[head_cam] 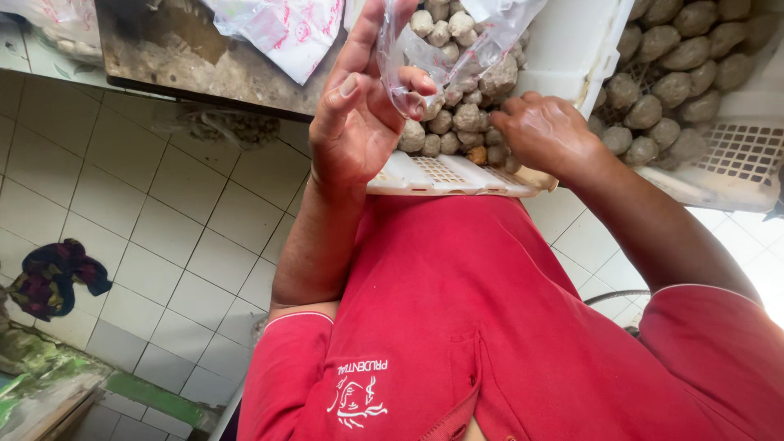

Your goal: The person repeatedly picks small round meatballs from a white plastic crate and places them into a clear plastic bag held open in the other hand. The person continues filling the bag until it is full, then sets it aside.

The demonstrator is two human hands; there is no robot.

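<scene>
Left hand [353, 122] fingers pinch clear plastic bag [457, 41] open, mouth hanging over white perforated plastic tray [445, 173]; right hand [543, 131] fingers curl closed among grey-brown round balls [457, 118], nearer them, just right of bag.

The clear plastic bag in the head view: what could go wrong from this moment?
The left hand pinches the clear plastic bag only by its fingertips, so it might slip. The right hand rests on the grey-brown balls near the white tray edge, so one could roll off onto the tiled floor.
</scene>
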